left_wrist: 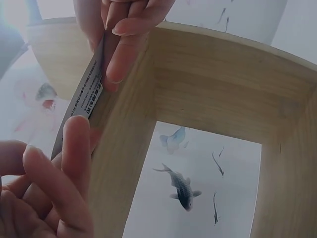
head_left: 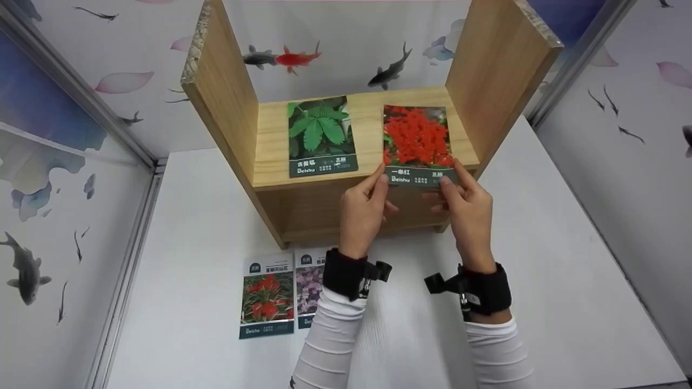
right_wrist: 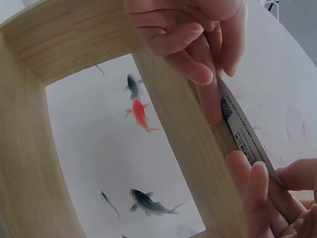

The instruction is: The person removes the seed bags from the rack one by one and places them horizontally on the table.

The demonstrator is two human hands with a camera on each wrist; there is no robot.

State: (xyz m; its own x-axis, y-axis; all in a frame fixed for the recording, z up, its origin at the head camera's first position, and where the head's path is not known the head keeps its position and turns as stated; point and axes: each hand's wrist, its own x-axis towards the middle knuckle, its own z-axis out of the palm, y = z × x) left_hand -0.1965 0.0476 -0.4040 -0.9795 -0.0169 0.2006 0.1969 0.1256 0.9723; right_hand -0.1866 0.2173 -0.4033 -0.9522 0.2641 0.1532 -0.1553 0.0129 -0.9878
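Red-blossom packet (head_left: 416, 138) in both hands: we see the left hand (head_left: 361, 213) pinching its lower left corner, the right hand (head_left: 469, 216) pinching the lower right. It is held over the right part of the upper board of the wooden shelf (head_left: 370, 129); whether it touches the wood we cannot tell. Left of it, a green-leaf packet (head_left: 321, 135) lies on that board. Below, on the white tabletop (head_left: 562, 270), we note a spiky-leaved packet (head_left: 267, 300) and, just beside it, a purple-flower packet (head_left: 308, 286) partly hidden by the left arm
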